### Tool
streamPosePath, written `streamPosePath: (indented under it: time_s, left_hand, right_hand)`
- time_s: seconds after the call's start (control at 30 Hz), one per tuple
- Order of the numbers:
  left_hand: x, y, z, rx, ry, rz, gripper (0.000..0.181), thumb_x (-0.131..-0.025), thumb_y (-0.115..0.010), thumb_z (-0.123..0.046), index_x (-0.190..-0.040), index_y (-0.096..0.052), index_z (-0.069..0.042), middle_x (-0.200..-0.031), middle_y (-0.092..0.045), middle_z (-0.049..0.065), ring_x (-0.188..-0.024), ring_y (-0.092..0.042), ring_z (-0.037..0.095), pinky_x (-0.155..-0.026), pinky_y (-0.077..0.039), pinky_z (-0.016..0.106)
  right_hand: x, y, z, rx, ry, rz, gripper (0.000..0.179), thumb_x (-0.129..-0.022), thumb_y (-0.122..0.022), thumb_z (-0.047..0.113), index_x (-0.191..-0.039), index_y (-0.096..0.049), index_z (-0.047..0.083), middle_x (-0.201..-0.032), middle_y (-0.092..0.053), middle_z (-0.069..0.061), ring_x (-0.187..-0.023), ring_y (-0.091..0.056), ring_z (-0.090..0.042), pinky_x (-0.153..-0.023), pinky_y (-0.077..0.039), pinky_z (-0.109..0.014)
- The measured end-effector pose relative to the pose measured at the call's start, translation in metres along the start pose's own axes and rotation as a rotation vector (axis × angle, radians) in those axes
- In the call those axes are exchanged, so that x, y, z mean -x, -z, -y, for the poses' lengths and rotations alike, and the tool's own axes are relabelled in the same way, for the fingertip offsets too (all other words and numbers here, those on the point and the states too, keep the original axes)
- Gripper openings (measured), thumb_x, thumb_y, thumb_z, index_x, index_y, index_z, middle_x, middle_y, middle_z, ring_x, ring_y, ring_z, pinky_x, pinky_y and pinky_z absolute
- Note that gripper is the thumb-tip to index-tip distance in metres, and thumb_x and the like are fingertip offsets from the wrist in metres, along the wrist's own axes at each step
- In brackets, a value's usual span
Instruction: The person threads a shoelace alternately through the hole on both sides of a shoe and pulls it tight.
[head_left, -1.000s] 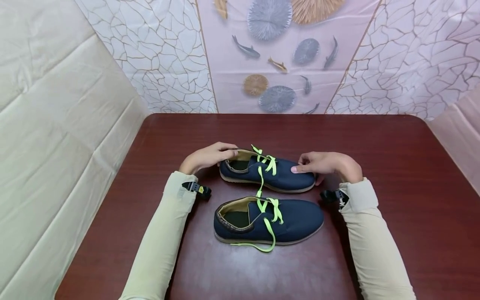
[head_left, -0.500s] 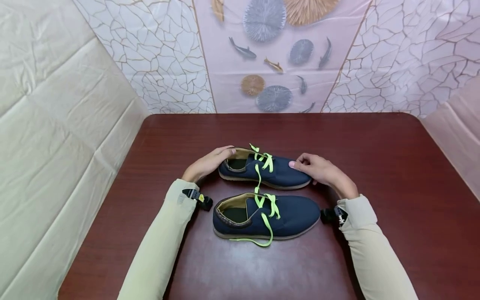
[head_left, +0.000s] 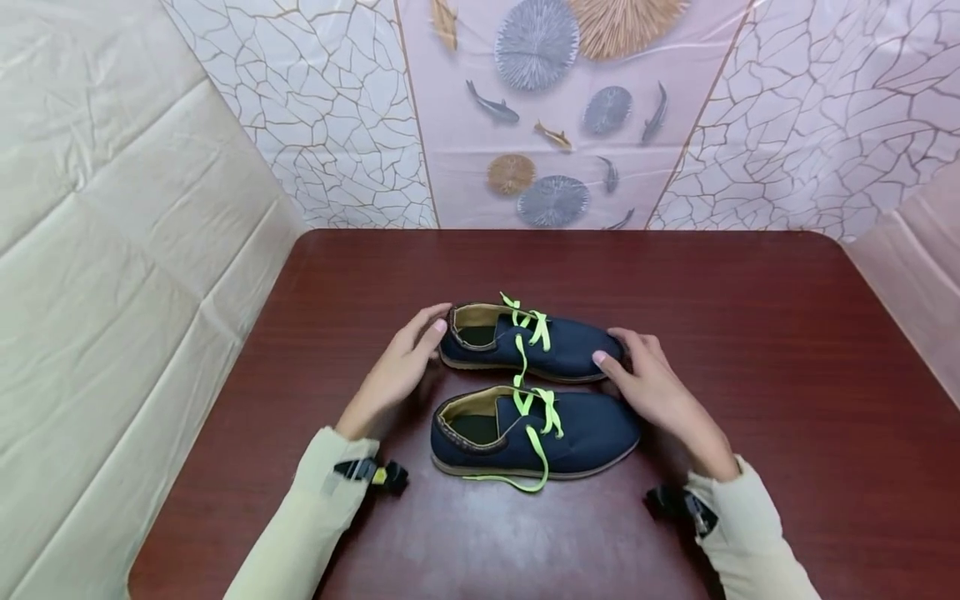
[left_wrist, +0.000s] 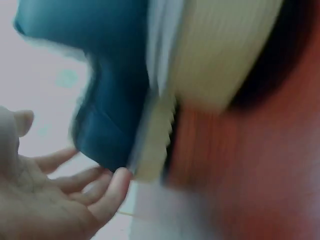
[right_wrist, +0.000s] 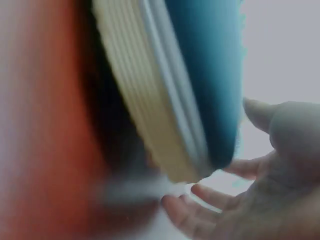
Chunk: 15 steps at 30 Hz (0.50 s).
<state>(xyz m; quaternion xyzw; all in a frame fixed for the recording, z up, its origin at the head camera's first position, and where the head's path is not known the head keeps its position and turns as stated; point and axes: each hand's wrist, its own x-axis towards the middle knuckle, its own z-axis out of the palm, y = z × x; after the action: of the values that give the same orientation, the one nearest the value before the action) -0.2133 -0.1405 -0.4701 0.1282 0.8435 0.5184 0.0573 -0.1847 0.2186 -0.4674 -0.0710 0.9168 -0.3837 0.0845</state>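
Two navy shoes with neon yellow-green laces lie side by side on the table, toes to the right. The far shoe (head_left: 570,348) has my left hand (head_left: 397,367) at its heel, fingers loosely extended and fingertips right at the heel edge. Around its toe my right hand (head_left: 656,383) spreads, thumb over the near side and fingers past the tip. In the left wrist view, relaxed fingers (left_wrist: 107,197) stand by the blue heel. The right wrist view has loosely bent fingers (right_wrist: 215,200) beside the pale sole. The near shoe (head_left: 592,437) lies closer to me, untouched.
The dark red-brown table (head_left: 787,350) carries both shoes. One loose lace (head_left: 525,483) trails in front of the near shoe. A cream cloth (head_left: 135,250) hangs at the left, and a patterned sheet (head_left: 555,125) stands behind the table.
My left hand has come off the far shoe's collar and drawn back toward me. My right hand has turned and loosened at the toe. Both wrists are nearer to me; the shoes hardly moved.
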Motion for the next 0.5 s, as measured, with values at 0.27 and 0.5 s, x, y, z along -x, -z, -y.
streamPosePath:
  time_s: [0.27, 0.5]
  left_hand:
    - [0.066, 0.003, 0.009, -0.032, -0.147, 0.252, 0.067, -0.1, -0.075, -0.027, -0.159, -0.045, -0.018, -0.155, -0.053, 0.004, -0.138, -0.057, 0.026, -0.109, -0.049, 0.051]
    - [0.072, 0.002, 0.018, -0.312, -0.202, 0.346, 0.079, -0.079, -0.095, -0.039, -0.146, -0.058, -0.019, -0.136, -0.065, -0.008, -0.126, -0.06, 0.009, -0.109, -0.049, 0.039]
  right_hand:
    - [0.058, -0.015, 0.013, -0.019, 0.019, -0.063, 0.069, -0.102, -0.072, 0.034, -0.156, -0.041, 0.003, -0.147, -0.038, -0.03, -0.133, -0.048, -0.046, -0.105, -0.041, -0.062]
    - [0.076, -0.023, 0.007, 0.082, 0.072, 0.025, 0.089, -0.084, -0.092, 0.026, -0.157, -0.043, 0.013, -0.143, -0.044, -0.024, -0.13, -0.053, -0.043, -0.104, -0.045, -0.061]
